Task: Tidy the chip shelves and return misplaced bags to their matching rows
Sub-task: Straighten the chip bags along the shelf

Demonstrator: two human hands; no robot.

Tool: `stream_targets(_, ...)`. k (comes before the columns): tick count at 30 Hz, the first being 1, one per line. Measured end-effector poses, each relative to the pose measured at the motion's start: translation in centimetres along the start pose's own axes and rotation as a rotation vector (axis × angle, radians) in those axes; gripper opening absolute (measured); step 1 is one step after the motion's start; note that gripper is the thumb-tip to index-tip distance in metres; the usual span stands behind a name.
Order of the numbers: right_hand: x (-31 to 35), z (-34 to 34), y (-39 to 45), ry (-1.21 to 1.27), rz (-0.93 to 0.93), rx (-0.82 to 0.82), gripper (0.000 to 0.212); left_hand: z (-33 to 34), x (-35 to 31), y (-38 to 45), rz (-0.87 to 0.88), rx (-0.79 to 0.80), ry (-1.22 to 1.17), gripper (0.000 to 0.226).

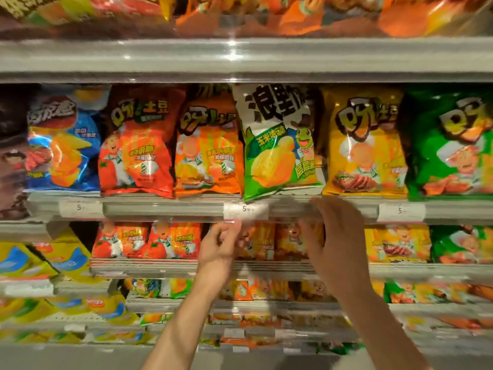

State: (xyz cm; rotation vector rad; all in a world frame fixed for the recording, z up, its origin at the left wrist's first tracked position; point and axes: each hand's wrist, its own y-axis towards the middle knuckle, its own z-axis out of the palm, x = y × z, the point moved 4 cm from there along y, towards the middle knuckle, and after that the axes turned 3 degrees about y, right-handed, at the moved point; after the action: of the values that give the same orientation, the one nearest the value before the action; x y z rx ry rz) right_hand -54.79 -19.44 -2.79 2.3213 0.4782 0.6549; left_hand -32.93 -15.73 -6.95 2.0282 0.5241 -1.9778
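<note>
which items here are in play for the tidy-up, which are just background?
In play:
- white-and-green crinkly chip bag, odd one out among orange and yellow rows, tilted
- left hand and right hand, both below that shelf edge
- small orange bags behind the hands

Background:
- blue bag
- green bag
- white price tags

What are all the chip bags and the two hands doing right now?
White-green bag: upright, tilted, bottom corner hanging over the shelf edge.
Red bag: upright in its row.
Orange bag: upright.
Yellow bag: upright.
Left hand: curled, seems empty.
Right hand: open, blurred.
</note>
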Motion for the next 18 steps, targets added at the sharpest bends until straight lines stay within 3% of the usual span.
stream_targets(7, 2.1, 2.6, 2.2, -0.158, -0.272, -0.024, 0.034, 0.4, -0.4, 1.7, -0.194, -0.042, -0.265, 0.034)
stream_targets(11, 2.6, 3.8, 3.0, -0.107, -0.300, 0.040, 0.034, 0.7, -0.8, 1.3, -0.240, -0.011, -0.312, 0.035)
stream_targets(18, 2.4, 3.8, 2.4, -0.078, -0.314, -0.031, 0.039, 0.3, -1.3, 1.0, -0.193, 0.083, -0.262, 0.036)
